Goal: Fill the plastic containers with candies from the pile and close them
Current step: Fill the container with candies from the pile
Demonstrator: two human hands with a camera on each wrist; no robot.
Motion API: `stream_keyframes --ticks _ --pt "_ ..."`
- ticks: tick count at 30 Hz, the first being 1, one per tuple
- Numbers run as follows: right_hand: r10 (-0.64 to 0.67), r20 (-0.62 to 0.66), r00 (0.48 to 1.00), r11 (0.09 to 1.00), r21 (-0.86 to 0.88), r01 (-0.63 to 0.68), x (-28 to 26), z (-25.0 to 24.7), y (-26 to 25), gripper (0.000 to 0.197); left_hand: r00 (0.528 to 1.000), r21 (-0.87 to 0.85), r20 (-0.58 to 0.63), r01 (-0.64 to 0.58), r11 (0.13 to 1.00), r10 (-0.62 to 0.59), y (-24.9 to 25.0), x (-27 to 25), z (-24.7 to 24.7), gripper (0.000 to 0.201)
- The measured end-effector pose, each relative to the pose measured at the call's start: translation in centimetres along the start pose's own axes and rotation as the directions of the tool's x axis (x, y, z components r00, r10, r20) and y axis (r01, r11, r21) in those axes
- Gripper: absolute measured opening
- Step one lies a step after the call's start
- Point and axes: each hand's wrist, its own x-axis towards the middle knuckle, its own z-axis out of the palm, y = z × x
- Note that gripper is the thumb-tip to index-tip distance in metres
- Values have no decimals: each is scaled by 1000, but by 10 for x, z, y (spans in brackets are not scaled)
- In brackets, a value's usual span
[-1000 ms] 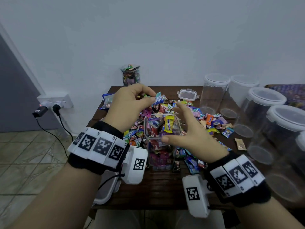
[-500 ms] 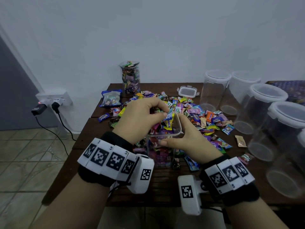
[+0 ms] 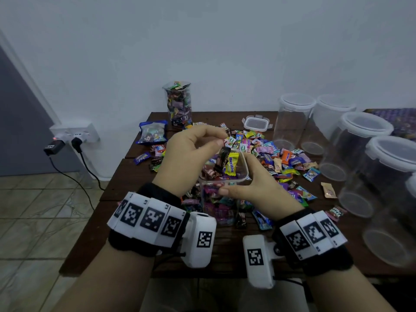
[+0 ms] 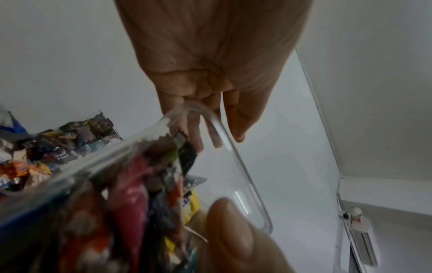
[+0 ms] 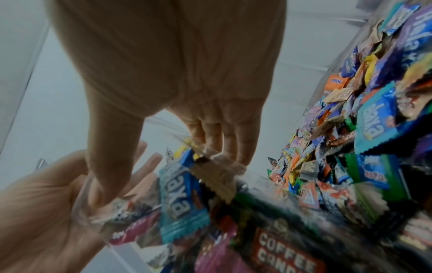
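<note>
Filling step: left hand (image 3: 191,152) pinches a dark candy (image 3: 221,156) over the near-centre container (image 3: 221,197), right hand (image 3: 254,183) grips its rim; next, release, then fetch lid (image 3: 256,123).

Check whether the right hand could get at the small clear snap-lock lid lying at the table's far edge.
Probably not right away: the right hand grips the clear square container. Once freed, the way to the small clear snap-lock lid looks open, over the candy pile.
</note>
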Motion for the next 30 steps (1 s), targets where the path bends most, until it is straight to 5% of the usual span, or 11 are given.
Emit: stream_keyframes --ticks 6,10,13,16,20,24,30 --pt "2 4 1000 1000 -24 -2 -1 -1 0 62 988 7 -151 20 1000 -19 -1 -2 -29 24" --pt "3 8 1000 1000 -22 -3 0 1 1 65 982 215 -154 142 966 -110 -7 -19 -66 17" --pt "-2 7 1000 999 -32 2 1 1 1 69 957 537 -87 280 796 -278 -16 -33 -88 10" --pt "6 9 1000 998 -62 -5 1 2 1 76 878 795 -55 326 512 -475 -32 -47 -99 40" --pt "-5 13 1000 998 -66 6 -1 2 -1 60 792 921 -44 269 282 -609 -52 -65 -95 60" --pt "-23 17 1000 998 -65 24 -1 2 0 56 737 936 -38 262 233 -675 -59 -83 -82 61" --pt "-35 0 999 997 -68 35 -1 1 2 57 735 933 -96 302 197 -672 -64 -94 -86 55"
